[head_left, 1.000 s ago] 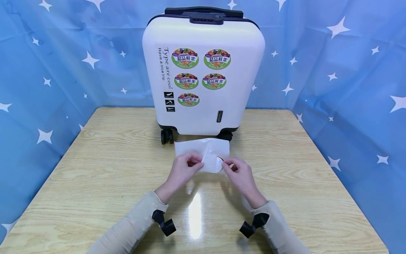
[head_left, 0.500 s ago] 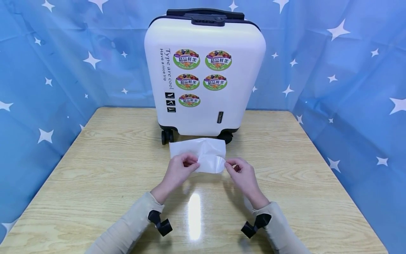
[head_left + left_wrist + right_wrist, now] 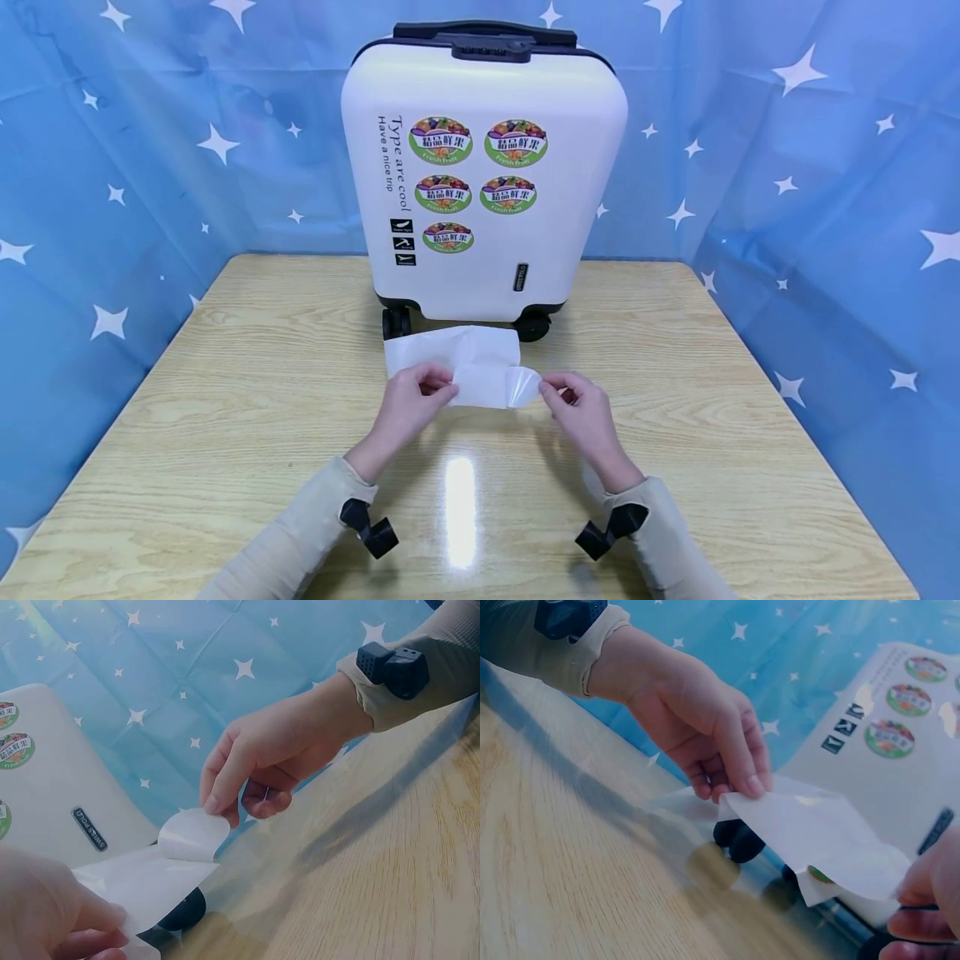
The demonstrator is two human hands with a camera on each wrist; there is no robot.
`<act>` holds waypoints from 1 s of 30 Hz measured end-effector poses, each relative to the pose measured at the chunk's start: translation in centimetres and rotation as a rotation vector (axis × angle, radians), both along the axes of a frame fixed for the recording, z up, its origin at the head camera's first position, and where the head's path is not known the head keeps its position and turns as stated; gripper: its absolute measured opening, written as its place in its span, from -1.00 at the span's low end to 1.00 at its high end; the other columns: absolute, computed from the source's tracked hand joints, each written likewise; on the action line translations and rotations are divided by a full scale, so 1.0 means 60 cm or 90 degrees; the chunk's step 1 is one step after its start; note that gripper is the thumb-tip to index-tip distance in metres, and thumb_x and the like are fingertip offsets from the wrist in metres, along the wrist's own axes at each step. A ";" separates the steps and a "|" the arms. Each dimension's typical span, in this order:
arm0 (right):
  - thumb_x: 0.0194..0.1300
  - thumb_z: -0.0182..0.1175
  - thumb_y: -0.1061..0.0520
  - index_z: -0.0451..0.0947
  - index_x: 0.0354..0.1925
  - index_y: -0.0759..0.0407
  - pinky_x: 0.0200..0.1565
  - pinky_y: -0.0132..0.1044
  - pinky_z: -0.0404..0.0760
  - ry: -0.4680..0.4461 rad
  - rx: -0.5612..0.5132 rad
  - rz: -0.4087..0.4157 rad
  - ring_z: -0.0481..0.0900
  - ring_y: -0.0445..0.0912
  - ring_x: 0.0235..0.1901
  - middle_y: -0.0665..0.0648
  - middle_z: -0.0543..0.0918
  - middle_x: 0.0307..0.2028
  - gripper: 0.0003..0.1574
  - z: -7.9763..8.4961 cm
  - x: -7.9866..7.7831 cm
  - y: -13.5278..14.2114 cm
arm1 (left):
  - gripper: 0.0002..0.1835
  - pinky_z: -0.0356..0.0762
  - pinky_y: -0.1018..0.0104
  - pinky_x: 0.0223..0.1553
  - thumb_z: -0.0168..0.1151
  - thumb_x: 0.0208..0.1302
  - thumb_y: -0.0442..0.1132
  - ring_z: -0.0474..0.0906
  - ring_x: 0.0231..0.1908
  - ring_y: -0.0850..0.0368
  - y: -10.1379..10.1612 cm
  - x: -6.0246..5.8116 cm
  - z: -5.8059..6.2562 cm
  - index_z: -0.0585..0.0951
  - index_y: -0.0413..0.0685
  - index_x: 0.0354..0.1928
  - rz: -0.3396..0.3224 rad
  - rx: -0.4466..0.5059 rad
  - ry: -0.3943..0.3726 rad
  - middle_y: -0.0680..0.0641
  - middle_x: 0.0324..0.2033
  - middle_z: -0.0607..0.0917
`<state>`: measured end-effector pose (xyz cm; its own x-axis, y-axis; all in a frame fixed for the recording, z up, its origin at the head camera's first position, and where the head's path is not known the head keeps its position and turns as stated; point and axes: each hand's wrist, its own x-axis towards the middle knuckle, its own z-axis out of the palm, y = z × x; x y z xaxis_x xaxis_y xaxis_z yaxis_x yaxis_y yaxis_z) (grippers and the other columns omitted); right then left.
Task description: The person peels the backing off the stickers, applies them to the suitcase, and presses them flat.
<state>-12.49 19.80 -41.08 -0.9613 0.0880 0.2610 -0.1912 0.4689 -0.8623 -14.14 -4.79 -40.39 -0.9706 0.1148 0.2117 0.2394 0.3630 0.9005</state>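
A white sheet of backing paper (image 3: 420, 346) is held above the table in front of the suitcase. My left hand (image 3: 414, 398) grips its lower left part between thumb and fingers. At the sheet's right end, the rounded end of an oval sticker (image 3: 523, 387) sticks out, pale back side up. My right hand (image 3: 581, 410) pinches that rounded edge. In the left wrist view the sticker's end (image 3: 195, 834) stands curled up from the paper, with the fingertips on its rim. A bit of the sticker's green printed face (image 3: 821, 874) shows underneath in the right wrist view.
An upright white suitcase (image 3: 555, 225) with black wheels (image 3: 532, 325) stands at the back of the wooden table (image 3: 247, 400). Several oval fruit stickers (image 3: 441, 140) are on its front, beside printed lettering. A blue starred curtain (image 3: 750, 167) hangs behind and at both sides.
My left hand has moved left with the paper, and my right hand slightly right. More of the sticker's rounded end now extends past the paper.
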 end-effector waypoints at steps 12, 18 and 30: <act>0.24 0.19 0.26 0.61 -0.25 0.34 -0.57 -0.43 0.45 -0.028 -0.029 -0.009 0.42 -0.19 -0.62 0.19 0.58 -0.43 -0.85 0.032 0.011 0.004 | -0.92 0.50 0.31 -0.36 0.33 0.08 -0.35 0.52 -0.46 0.16 -0.018 0.001 -0.012 0.65 -0.19 -0.36 0.030 -0.032 -0.027 0.00 -0.50 0.64; 0.25 0.16 0.30 0.58 -0.26 0.41 -0.57 -0.45 0.42 -0.032 -0.029 -0.015 0.49 -0.07 -0.61 0.28 0.55 -0.47 -0.85 0.064 0.027 -0.011 | -0.92 0.49 0.32 -0.39 0.33 0.10 -0.30 0.51 -0.48 0.18 -0.016 0.003 -0.018 0.65 -0.16 -0.37 0.024 -0.065 -0.047 0.03 -0.52 0.62; 0.25 0.15 0.31 0.57 -0.25 0.41 -0.56 -0.45 0.40 -0.038 -0.025 0.002 0.54 0.14 -0.53 0.27 0.57 -0.43 -0.86 0.065 0.027 -0.016 | -0.95 0.46 0.33 -0.42 0.32 0.11 -0.31 0.48 -0.50 0.21 -0.007 0.002 -0.020 0.65 -0.14 -0.40 0.012 -0.065 -0.034 0.05 -0.55 0.61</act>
